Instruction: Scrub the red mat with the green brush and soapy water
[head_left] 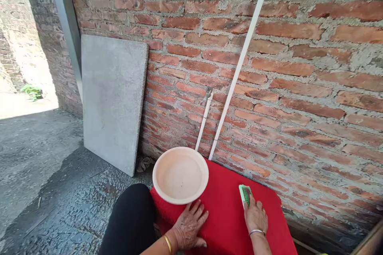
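Note:
My left hand point(191, 225) lies flat with its fingers spread on a red cloth point(226, 203), its fingertips close to the rim of a basin. The basin point(182, 177) is round, pale pink and shallow, and stands on the far left corner of the red surface. Farther right, my right hand point(256, 217) grips a green and white scrub brush point(245, 194) over the cloth. The fingers hide the brush's near end. A gold bangle circles my left wrist, a silver one my right.
A grey slab point(113, 103) leans against the brick wall point(287, 63). A small tap point(208, 92) on a white pipe rises behind the basin, beside a longer slanting white pipe point(241, 63). Wet concrete floor point(72, 203) spreads at left, near my knee point(130, 215).

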Demonstrator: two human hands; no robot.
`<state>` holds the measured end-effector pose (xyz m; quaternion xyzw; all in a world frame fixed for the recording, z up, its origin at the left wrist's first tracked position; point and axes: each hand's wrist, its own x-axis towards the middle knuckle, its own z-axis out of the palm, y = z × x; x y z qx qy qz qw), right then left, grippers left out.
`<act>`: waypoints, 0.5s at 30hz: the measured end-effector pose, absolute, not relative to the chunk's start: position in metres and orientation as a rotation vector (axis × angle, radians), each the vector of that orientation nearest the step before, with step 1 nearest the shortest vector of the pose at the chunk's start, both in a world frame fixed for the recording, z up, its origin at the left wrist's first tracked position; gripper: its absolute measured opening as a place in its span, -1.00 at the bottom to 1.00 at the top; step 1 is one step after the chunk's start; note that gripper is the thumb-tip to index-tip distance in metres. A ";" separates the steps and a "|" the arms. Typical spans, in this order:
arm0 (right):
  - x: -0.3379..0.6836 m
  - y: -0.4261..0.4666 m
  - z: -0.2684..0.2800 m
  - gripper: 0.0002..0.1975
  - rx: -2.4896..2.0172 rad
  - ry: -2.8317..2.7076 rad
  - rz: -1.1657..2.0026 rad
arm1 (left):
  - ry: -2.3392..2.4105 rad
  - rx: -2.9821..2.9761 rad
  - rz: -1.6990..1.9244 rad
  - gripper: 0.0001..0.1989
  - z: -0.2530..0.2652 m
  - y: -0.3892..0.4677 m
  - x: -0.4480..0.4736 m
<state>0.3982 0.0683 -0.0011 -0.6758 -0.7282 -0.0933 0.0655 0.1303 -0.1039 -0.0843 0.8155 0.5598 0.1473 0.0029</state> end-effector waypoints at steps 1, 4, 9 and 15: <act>0.405 0.072 0.001 -0.52 -2.080 -2.158 -0.274 | 1.750 2.559 0.463 0.03 -0.085 -0.103 0.130; 0.407 0.071 0.002 -0.52 -2.077 -2.158 -0.272 | 1.750 2.558 0.473 0.03 -0.083 -0.104 0.131; 0.351 0.028 -0.015 -0.54 -1.697 -2.422 -0.201 | 1.762 2.564 0.479 0.02 -0.079 -0.106 0.131; 0.306 0.019 -0.013 -0.57 -1.406 -2.568 -0.132 | 1.784 2.593 0.474 0.01 -0.080 -0.106 0.129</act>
